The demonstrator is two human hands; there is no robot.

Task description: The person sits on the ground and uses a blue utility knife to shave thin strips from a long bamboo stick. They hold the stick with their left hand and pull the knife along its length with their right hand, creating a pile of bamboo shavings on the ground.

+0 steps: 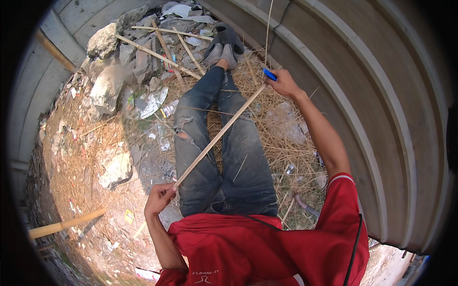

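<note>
Two hands hold one thin bamboo strip [219, 136] across the lap: left hand [159, 198] clenched at seven o'clock, right hand [284, 83] gripping its far end plus a blue-handled tool [269, 74]. Bending risks splintering the strip, and the tool could slip toward fingers.

Rubble [112, 78] and crossed sticks [162, 52] crowd the left, a curved concrete wall [381, 119] closes the right.

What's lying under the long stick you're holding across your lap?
Under the long stick are the jeans-clad legs, crossed at the ankles, over dry straw and litter. The ground directly beneath the legs is covered, so it cannot be seen.
</note>
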